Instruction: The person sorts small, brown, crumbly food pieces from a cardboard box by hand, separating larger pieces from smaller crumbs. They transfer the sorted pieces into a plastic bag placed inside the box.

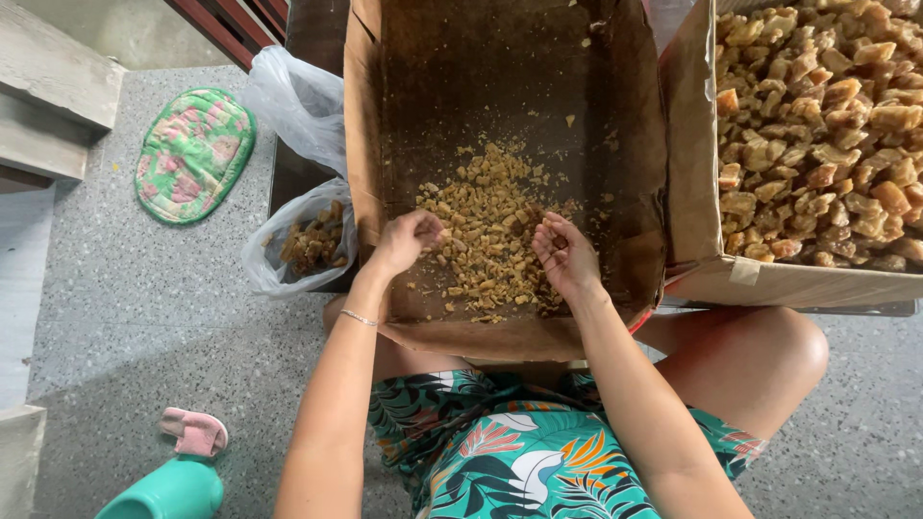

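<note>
A heap of small tan chunks point(486, 231) is seen on the floor of a wide, shallow cardboard box point(365, 144), and it lies directly between the two hands — this is the relation that matters here. The left hand point(409, 240) is placed at the left edge of the heap, its fingers curled closed over a few pieces. The right hand point(565, 255) is held at the right edge, palm turned inward, its fingers half bent and loosely cupped around some chunks. Both hands are touching the heap, so neither is clearly nearer. The heap is stretched from the far side toward the body. A second box point(692, 192), filled with larger chunks, is seen at the right — a plastic bag point(288, 240) with pieces at the left.
</note>
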